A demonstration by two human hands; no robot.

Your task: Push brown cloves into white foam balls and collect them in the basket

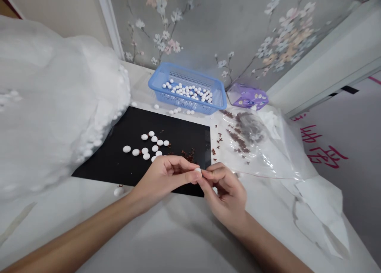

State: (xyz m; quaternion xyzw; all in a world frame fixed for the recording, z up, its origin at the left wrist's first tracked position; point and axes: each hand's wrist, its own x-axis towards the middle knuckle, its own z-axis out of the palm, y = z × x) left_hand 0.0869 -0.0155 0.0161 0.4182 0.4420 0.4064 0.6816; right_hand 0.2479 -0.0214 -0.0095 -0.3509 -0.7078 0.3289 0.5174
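Note:
My left hand pinches a small white ball between thumb and fingertips. Right beside it, the fingertips of my right hand are pressed together against the ball's right side; whatever they hold there is too small and hidden to make out. Both hands are above the lower right part of a black mat. Several white balls lie on the mat beyond my left hand, some with small brown pieces attached. A loose heap of small brown pieces lies just behind my fingers, partly covered by them.
A blue plastic basket with white balls stands at the back, more balls before it. A big bag of white balls bulges at left. To the right are a clear bag with brown pieces, a purple packet and white paper.

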